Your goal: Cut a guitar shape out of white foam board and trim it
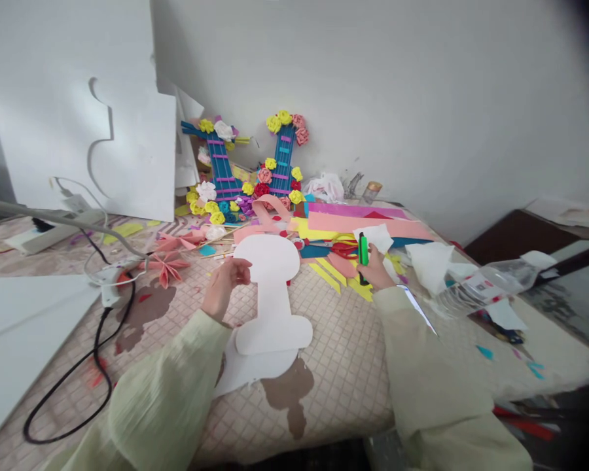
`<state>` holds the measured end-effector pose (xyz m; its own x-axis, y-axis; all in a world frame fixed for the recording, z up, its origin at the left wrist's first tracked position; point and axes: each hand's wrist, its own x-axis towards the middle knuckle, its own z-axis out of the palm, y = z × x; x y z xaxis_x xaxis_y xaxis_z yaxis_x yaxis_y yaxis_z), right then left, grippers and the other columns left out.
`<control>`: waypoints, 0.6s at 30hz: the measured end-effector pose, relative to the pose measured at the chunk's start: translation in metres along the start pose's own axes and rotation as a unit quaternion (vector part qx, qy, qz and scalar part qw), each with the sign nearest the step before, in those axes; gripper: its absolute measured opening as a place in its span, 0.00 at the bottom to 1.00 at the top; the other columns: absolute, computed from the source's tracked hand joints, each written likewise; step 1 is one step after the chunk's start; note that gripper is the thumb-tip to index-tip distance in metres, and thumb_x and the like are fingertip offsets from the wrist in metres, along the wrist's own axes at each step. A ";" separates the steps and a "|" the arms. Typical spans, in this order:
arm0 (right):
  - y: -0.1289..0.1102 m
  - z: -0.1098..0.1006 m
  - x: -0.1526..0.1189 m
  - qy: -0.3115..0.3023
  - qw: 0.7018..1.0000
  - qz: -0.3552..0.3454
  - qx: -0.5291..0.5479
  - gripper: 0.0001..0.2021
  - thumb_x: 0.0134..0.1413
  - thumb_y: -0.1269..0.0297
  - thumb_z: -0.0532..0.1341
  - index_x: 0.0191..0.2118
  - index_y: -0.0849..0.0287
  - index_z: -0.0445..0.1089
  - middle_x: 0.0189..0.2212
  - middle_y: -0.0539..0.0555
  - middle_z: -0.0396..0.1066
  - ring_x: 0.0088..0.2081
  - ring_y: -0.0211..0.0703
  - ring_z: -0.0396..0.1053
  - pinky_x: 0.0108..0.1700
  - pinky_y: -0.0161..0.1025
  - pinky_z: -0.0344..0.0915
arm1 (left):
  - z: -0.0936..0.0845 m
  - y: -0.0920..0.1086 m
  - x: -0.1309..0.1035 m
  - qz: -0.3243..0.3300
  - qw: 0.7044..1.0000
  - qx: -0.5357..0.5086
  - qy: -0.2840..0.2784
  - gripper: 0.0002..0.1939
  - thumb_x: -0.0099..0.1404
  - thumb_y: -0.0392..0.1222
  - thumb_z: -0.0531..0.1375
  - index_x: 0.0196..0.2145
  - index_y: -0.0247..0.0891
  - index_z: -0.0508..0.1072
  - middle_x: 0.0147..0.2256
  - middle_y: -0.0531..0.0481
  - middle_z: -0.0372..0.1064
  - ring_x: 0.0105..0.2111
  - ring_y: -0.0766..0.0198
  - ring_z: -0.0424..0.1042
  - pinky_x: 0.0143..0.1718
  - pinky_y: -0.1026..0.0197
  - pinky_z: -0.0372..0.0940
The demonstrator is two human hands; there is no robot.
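My left hand (226,282) has curled fingers at the upper left edge of a white guitar-shaped cutout (273,297), which looks like foam board and is narrow in the middle. Its lower end overlaps another white piece (260,367) on the table. In my right hand (375,269) is a green and black utility knife (363,259), held upright; no blade can be made out. Near that hand lie red-handled scissors (342,250), yellow paper strips (326,275) and a scrap of white paper (377,237).
Two flower-covered paper guitars (222,167) lean at the back wall. Coloured paper sheets (368,226) lie before them. A plastic bottle (488,288) rests at right. Left are pink paper flowers (169,265), a power strip (53,232), black cable (98,350) and large white boards (29,327).
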<state>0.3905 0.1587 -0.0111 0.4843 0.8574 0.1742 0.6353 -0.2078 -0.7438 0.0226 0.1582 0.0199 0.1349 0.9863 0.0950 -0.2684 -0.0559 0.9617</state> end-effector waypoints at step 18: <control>-0.050 0.013 -0.084 -0.148 0.970 -0.177 -0.070 0.25 0.49 0.59 0.55 0.54 0.54 0.55 0.49 0.56 0.60 0.43 0.44 0.64 0.45 0.43 0.63 | -0.041 0.044 -0.077 0.059 0.941 0.324 -0.080 0.10 0.59 0.45 0.55 0.36 0.39 0.70 0.31 0.50 0.70 0.34 0.61 0.68 0.39 0.59 0.61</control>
<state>0.3100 0.1032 0.0032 0.0391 0.9803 0.1937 0.8162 0.0805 -0.5721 -0.0388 0.0865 0.0447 0.2959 0.9345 0.1980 0.3414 -0.2970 0.8918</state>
